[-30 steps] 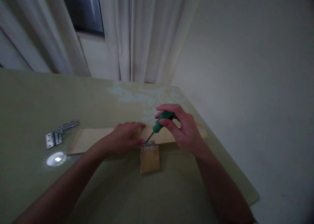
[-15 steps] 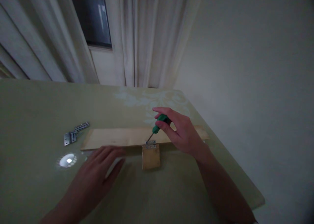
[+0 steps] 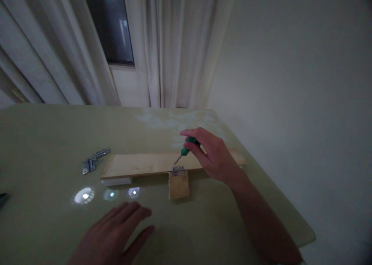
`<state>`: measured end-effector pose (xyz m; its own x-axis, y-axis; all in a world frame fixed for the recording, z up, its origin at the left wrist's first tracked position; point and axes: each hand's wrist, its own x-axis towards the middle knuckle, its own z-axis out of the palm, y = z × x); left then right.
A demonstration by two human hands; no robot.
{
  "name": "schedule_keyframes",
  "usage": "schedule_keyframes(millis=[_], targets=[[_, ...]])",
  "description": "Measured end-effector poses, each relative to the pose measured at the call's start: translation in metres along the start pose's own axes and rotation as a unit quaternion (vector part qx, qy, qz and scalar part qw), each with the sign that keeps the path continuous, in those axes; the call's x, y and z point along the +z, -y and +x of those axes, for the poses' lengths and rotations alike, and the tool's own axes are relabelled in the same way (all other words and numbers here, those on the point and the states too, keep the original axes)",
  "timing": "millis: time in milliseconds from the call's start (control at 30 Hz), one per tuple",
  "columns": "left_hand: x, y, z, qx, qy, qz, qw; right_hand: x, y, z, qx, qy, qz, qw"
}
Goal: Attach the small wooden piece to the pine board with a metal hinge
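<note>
My right hand grips a green-handled screwdriver, its shaft slanting down to the left. The tip ends just above a small metal hinge. One leaf of that hinge lies on a long pale wooden board, the other on a short wooden block in front of it. Nearer to me, my left hand hovers with fingers apart and holds nothing. It is clear of the board and the block.
Several loose metal hinges lie left of the board on the green table. A white support shows under the board's left end. A dark object sits at the left edge. Curtains and a wall stand behind and right.
My left hand has drawn back toward me, away from the board. The screwdriver tip has lifted slightly off the hinge. The view has shifted a little.
</note>
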<state>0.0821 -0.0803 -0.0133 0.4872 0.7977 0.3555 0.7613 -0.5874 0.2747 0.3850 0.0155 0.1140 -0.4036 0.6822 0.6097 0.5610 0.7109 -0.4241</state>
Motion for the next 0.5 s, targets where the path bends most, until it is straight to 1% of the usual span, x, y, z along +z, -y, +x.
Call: schedule_keyframes(millis=[33, 100, 167, 200, 233, 300, 400, 500], targets=[[-0.006, -0.007, 0.028, -0.003, -0.004, 0.001, 1.000, -0.002, 0.002, 0.000, 0.000, -0.008, 0.001, 1.000], [-0.010, -0.013, 0.076, -0.023, 0.023, -0.014, 0.999, -0.007, 0.005, -0.002, -0.001, -0.009, 0.006, 1.000], [-0.004, -0.011, 0.108, -0.008, 0.034, -0.034, 0.999, -0.010, 0.008, -0.003, -0.008, 0.007, 0.012, 1.000], [0.000, -0.008, 0.118, 0.005, 0.045, -0.045, 0.998, -0.010, 0.009, -0.003, -0.010, 0.018, 0.014, 1.000], [0.006, -0.005, 0.123, 0.019, 0.060, -0.056, 0.996, -0.009, 0.010, -0.004, -0.012, 0.028, 0.015, 0.999], [0.018, 0.000, 0.125, 0.033, 0.078, -0.067, 0.994, -0.006, 0.009, -0.004, -0.016, 0.042, 0.019, 0.999], [0.032, 0.003, 0.115, 0.038, 0.060, -0.056, 0.996, 0.000, 0.006, -0.004, -0.017, 0.062, 0.022, 0.998], [0.039, 0.004, 0.108, 0.045, 0.037, -0.043, 0.997, 0.003, 0.003, -0.003, -0.016, 0.073, 0.016, 0.997]])
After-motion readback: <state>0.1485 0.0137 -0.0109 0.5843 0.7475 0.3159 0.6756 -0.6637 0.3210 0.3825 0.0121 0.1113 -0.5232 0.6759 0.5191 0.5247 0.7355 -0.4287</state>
